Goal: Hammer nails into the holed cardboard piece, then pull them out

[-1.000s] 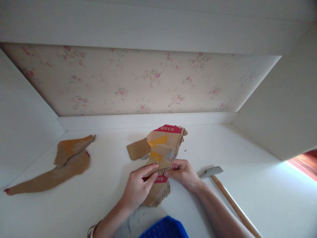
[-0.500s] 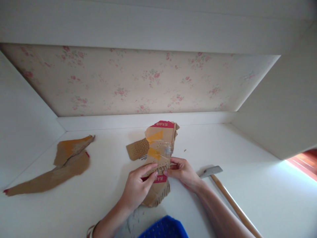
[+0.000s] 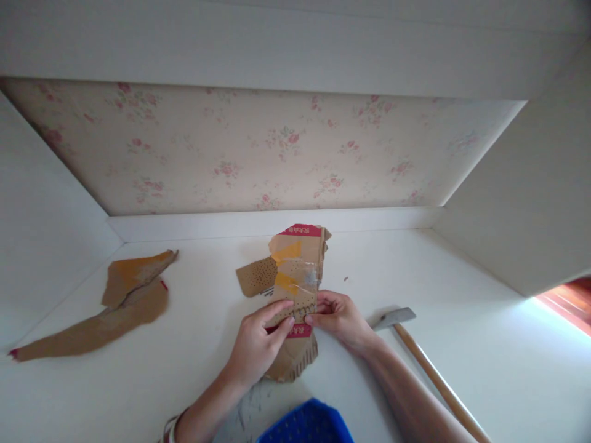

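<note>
A torn piece of brown cardboard (image 3: 295,252) with red bands, orange triangles and clear tape is held up in front of me. My left hand (image 3: 258,341) pinches its lower left part between thumb and fingers. At its right edge my right hand (image 3: 339,317) grips it, fingers bent behind and thumb in front. Between the two thumbs runs a row of small dark nail-like pieces (image 3: 302,312) at the cardboard; how they sit in it is too small to tell. Dotted holes mark the cardboard around them.
A smaller perforated cardboard piece (image 3: 256,277) lies behind, beside several thin dark nails (image 3: 268,291). Torn cardboard (image 3: 124,320) lies at left. A hammer (image 3: 427,363) with a wooden handle rests at right. A blue basket (image 3: 307,424) stands at the near edge of the white surface.
The held cardboard has shifted very slightly left and tilts a little. Both hands keep nearly the same grip and place.
</note>
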Demonstrator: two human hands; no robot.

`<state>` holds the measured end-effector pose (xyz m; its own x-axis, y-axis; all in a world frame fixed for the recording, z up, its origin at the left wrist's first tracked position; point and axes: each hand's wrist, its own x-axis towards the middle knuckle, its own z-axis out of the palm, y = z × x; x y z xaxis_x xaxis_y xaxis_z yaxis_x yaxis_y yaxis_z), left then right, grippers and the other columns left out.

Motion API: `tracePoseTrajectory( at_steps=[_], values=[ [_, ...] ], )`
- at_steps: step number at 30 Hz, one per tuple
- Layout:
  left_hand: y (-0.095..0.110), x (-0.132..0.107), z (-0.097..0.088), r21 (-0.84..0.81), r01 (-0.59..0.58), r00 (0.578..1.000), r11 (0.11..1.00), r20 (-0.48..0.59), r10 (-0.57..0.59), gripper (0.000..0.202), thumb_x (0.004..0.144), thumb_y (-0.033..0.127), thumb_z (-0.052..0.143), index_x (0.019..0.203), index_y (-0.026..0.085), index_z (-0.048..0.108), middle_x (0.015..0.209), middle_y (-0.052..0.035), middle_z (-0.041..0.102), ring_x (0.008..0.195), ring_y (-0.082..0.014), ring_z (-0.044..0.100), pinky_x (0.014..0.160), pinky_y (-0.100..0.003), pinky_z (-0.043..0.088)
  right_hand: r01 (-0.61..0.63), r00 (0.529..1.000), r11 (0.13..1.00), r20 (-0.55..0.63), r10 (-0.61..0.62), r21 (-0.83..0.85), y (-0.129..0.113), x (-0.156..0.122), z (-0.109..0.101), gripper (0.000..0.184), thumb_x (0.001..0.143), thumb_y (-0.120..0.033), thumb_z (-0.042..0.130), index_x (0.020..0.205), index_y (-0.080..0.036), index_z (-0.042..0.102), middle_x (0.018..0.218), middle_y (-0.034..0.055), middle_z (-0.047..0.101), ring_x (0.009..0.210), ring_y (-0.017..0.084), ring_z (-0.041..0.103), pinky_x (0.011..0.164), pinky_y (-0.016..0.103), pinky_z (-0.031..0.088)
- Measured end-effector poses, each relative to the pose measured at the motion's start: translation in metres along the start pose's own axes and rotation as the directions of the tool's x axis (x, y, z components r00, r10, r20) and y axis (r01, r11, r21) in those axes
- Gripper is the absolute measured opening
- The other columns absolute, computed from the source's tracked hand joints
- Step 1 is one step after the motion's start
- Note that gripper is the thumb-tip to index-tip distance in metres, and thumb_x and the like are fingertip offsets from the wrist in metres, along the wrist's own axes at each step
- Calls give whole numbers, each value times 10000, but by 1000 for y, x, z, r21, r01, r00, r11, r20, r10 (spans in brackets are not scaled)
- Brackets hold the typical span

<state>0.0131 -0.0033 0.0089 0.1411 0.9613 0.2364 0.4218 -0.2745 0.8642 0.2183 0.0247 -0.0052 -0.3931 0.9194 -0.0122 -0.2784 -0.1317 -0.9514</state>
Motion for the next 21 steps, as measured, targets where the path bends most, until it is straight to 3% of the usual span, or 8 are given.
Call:
tracePoseTrajectory(
  at_steps=[5,10,17,21],
  values=[
    [2,-1,-1,14,-23,1000,1000,18,23,251,865,298,657,1092,235,741,1113,-25,759,1036,-200,710,972,-312,548,-18,997,1000,75,19,-8,-12,-2,3,435,727,-218,847,1142,-230,717,996,35,784,872,193,720,847,339,541],
    [1,-2,0,3,-29,998,1000,52,29,250,870,310,652,1091,236,744,1107,-32,762,1024,-206,715,958,-323,557,-39,989,997,140,48,-66,-17,-5,4,312,766,-289,815,1057,-187,776,944,48,788,872,220,715,905,397,516],
    [2,1,2,-9,-22,999,1000,36,22,227,862,286,657,1062,246,757,1082,-28,769,1018,-217,718,961,-338,555,-20,989,995,146,33,-96,-17,-6,6,303,756,-388,810,1003,-214,794,914,24,786,875,233,714,907,411,523],
    [3,1,1,-9,-7,999,1000,40,8,232,871,292,650,1077,241,743,1106,-35,760,1040,-219,708,981,-345,541,-5,990,997,137,15,-76,-17,-4,7,323,762,-368,807,1042,-209,771,954,36,776,899,224,709,929,416,517]
  ],
)
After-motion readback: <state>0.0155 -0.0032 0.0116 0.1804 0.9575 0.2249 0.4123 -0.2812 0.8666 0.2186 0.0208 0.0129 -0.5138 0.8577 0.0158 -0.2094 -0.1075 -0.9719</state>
